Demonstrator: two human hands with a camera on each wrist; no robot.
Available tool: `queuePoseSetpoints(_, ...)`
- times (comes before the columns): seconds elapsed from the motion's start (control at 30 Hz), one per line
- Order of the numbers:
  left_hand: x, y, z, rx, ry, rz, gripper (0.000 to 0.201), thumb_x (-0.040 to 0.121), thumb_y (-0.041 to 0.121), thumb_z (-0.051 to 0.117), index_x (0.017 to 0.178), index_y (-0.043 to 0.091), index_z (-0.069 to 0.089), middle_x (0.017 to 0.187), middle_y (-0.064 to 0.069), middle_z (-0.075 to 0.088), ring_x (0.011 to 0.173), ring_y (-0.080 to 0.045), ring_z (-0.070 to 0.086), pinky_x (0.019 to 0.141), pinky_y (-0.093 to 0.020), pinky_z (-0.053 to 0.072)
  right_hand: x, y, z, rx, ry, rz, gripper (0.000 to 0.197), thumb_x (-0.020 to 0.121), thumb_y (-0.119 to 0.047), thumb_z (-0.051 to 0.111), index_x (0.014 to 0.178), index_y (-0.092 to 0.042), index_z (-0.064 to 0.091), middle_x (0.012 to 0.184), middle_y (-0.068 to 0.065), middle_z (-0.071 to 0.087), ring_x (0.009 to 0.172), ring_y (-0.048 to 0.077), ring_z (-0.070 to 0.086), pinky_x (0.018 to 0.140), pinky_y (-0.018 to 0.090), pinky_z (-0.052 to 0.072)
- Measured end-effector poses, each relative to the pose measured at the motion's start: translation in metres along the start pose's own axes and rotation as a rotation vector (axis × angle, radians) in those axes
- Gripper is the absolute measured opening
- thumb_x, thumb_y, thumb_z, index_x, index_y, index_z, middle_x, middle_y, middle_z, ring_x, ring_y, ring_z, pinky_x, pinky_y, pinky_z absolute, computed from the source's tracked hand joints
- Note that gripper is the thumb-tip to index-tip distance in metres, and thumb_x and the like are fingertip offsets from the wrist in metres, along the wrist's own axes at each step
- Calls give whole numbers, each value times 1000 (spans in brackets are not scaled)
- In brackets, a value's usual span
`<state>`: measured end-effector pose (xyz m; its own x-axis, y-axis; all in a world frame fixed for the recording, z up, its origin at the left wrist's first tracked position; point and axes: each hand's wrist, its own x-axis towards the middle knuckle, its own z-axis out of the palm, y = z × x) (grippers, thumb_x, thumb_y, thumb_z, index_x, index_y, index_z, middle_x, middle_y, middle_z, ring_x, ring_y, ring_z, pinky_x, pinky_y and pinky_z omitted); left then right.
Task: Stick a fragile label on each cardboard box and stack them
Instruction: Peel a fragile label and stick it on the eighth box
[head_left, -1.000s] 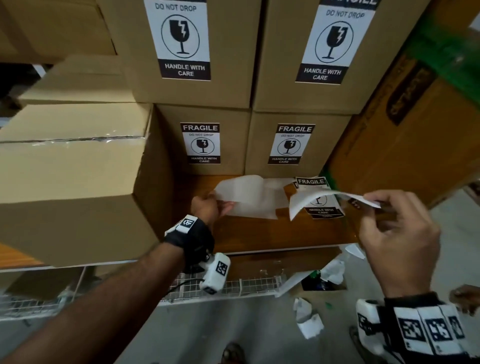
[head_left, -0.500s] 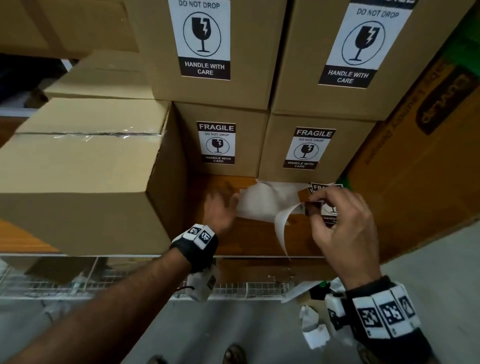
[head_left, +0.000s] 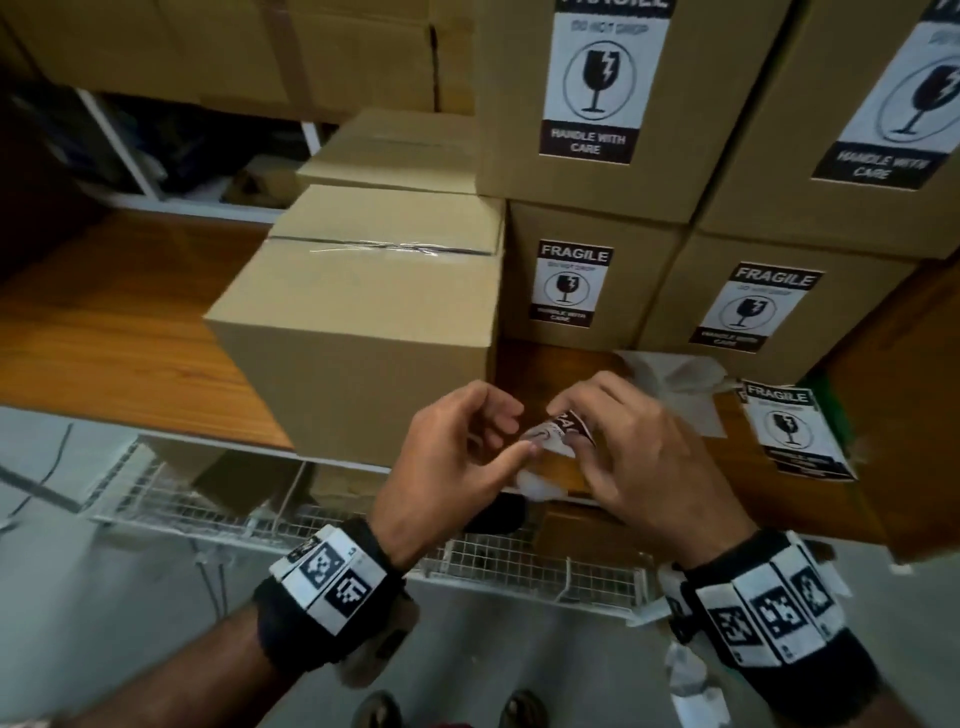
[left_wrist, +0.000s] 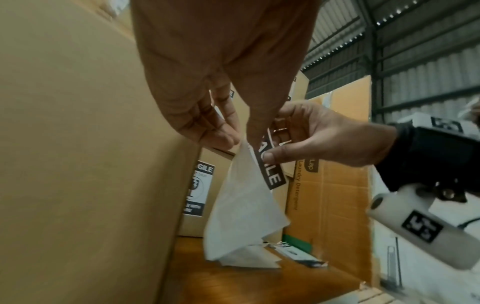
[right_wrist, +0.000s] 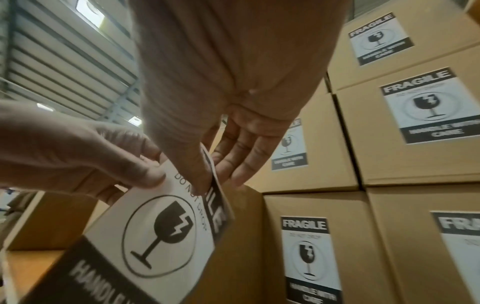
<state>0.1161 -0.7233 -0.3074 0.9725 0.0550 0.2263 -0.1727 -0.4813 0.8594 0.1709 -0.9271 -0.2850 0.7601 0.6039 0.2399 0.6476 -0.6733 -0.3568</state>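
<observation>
Wooden bench (head_left: 119, 332), plain box (head_left: 358, 332) beside labelled stacked boxes (head_left: 587, 280). Both hands, left (head_left: 457, 457) and right (head_left: 639, 467), pinch one label (right_wrist: 155, 232) at its top edge before the plain box, backing (left_wrist: 241, 207) hanging. Label judged light, limp, sticky: hold by corners.

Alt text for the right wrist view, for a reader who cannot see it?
Both hands, the right hand and the left hand, pinch a black-and-white fragile label printed with a broken glass. Behind it stand stacked brown cardboard boxes already bearing the same label.
</observation>
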Motion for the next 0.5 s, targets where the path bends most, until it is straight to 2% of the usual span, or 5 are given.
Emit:
queuePoseSetpoints(0.07,-15,-14,-26,65,-6,21,14,89,25,79,98,27,68,90,13,69,84,-11,68,69,-35,59,6,-26,11,41,-28,-35,38,92,-19,69,126,-32,58,119,-15,54,97,1,55,75,14,47)
queuePoseSetpoints(0.17,-39,-34,-57,70,-9,1,11,91,21,76,95,27,68,93,12,68,85,-11,68,68,-34,61,12,-62,31,68,-26,-95,45,91,-16,72,133,-29,59,123,-13,57,98,-3,54,70,4,40)
queuePoseSetpoints(0.3,-63,-66,-93,-55,55,-84,13,92,20,76,87,30,69,92,5,73,86,-16,71,67,-35,61,14,-95,57,44,132,-124,51,85,-20,81,133,-24,63,142,-2,49,108,9,59,76,7,48)
queuePoseSetpoints(0.4,-71,-83,-114,-234,121,-122,20,92,20,76,78,25,62,93,-10,73,90,-26,74,66,-36,62,12,-105,81,163,354,31,56,82,-26,85,133,-20,64,139,-1,51,118,10,57,86,17,54)
queuePoseSetpoints(0.5,-69,-95,-126,-376,136,-109,26,94,25,77,76,25,58,96,-31,65,97,-46,68,77,-55,62,10,-112,108,466,372,246,48,85,-31,85,128,-22,66,119,-12,66,102,3,65,73,17,56)
